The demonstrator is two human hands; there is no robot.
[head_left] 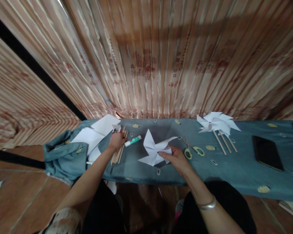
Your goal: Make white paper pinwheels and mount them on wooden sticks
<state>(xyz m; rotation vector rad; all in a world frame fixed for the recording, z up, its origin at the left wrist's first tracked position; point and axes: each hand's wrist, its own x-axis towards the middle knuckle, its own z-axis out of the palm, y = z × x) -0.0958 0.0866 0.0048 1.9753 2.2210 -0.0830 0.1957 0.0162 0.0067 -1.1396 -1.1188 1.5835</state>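
Observation:
A white folded paper pinwheel point(153, 149) lies on the blue-grey cloth point(234, 169), and my right hand point(176, 158) pinches its near right blade, fingers closed on the paper. My left hand point(116, 140) reaches over a bundle of thin wooden sticks point(118, 152) with its fingers curled on them. A white glue stick with a green end point(133, 140) lies just right of that hand. A small box point(116, 129) sits just beyond the left hand.
White paper sheets point(97, 131) lie at the far left of the cloth. Green-handled scissors point(192, 149) rest right of the pinwheel. Finished pinwheels on sticks point(217, 124) lie further right, beside a black phone point(267, 152). A curtain hangs behind.

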